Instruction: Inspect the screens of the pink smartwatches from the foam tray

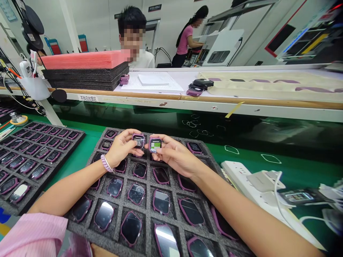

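My left hand (124,148) pinches a purple-framed smartwatch case (138,141) whose dark screen shows lines of white text. Close beside it, my right hand (174,153) grips a second smartwatch case (155,145) with a lit screen, partly green and white. Both are held up over the far part of a grey foam tray (123,189). In the tray's square pockets lie several more purple-framed watch cases (131,227), most with dark screens. My forearms hide some of the pockets.
Another foam tray (55,167) of watch cases lies at left. A white power strip (249,185) with plugs and cables is at right. Ahead runs a raised shelf (150,100) bearing stacked foam (85,71), paper (152,80) and several watches (199,85). Two people are beyond it.
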